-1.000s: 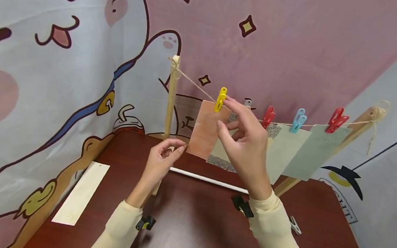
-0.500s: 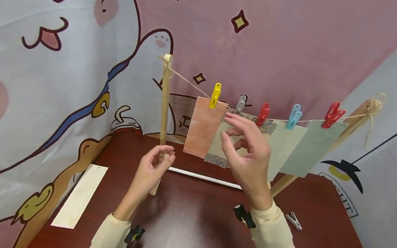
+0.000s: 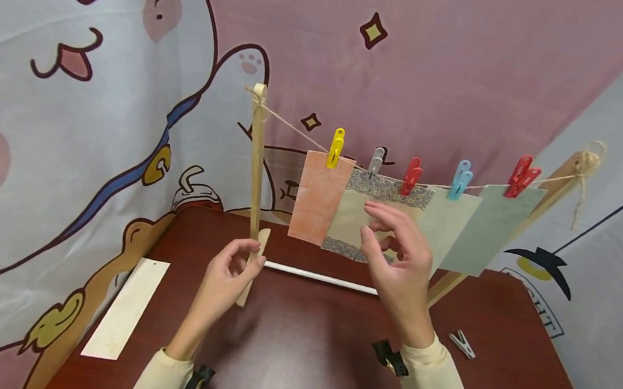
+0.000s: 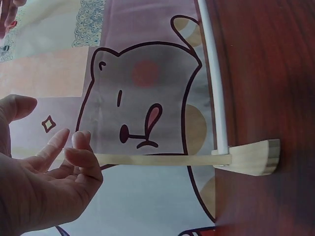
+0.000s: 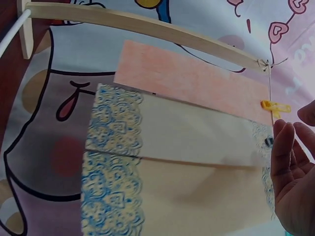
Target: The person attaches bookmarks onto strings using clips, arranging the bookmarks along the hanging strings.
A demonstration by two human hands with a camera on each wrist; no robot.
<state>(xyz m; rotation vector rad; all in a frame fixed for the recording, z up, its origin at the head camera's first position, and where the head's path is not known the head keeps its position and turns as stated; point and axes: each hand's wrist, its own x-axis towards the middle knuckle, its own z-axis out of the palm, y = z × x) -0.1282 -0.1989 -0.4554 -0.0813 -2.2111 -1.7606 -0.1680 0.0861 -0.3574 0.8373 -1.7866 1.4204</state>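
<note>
My left hand (image 3: 230,273) hovers by the left wooden post (image 3: 256,166), fingers loosely bent and nothing in them. In front of the lace-patterned cards (image 3: 361,216) is my right hand (image 3: 402,255), its thumb and fingers apart and holding nothing. An orange card (image 3: 319,198) hangs at the left end of the twine (image 3: 296,130), under a yellow clothespin (image 3: 336,149). Further right, a grey clothespin (image 3: 376,164), a red clothespin (image 3: 412,177), a blue clothespin (image 3: 461,181) and another red clothespin (image 3: 522,177) hold the patterned, pale cream (image 3: 458,220) and grey-green cards (image 3: 499,232).
The twine runs to a right wooden post (image 3: 555,193). A white rod (image 3: 322,276) joins the posts low down. On the dark red table (image 3: 300,350) lie a white strip of card (image 3: 127,308) at left and a white clothespin (image 3: 462,344) at right.
My right hand has left the yellow clothespin and drawn down and right. My left hand has moved away from the orange card's lower edge, down and left. The orange card hangs from the clothespin.
</note>
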